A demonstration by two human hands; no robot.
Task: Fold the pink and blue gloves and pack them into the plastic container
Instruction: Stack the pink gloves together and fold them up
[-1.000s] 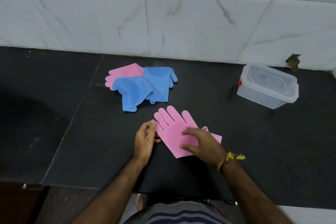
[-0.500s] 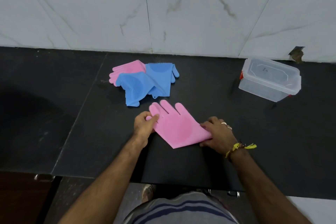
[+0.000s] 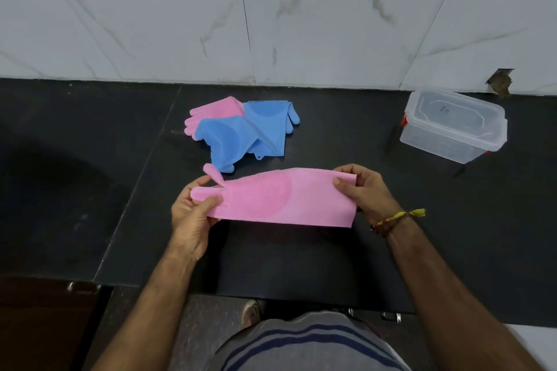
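I hold a pink glove (image 3: 280, 197) stretched sideways above the black counter. It is folded lengthwise, with bristles along its top edge and the thumb sticking up at the left. My left hand (image 3: 196, 214) grips its finger end. My right hand (image 3: 364, 190) pinches its cuff end. Behind it lies a pile: a second pink glove (image 3: 211, 113) under two blue gloves (image 3: 229, 138) (image 3: 268, 126). The clear plastic container (image 3: 452, 126) with its lid on stands at the back right.
The black stone counter (image 3: 301, 265) ends just in front of my body. A white marble-tiled wall (image 3: 301, 24) rises behind it. A seam runs down the counter to the left of the gloves. The floor and a foot show below the edge.
The pink glove lay flat on the counter under both hands. Now it is lifted, folded lengthwise and turned sideways, with my hands moved apart to its two ends.
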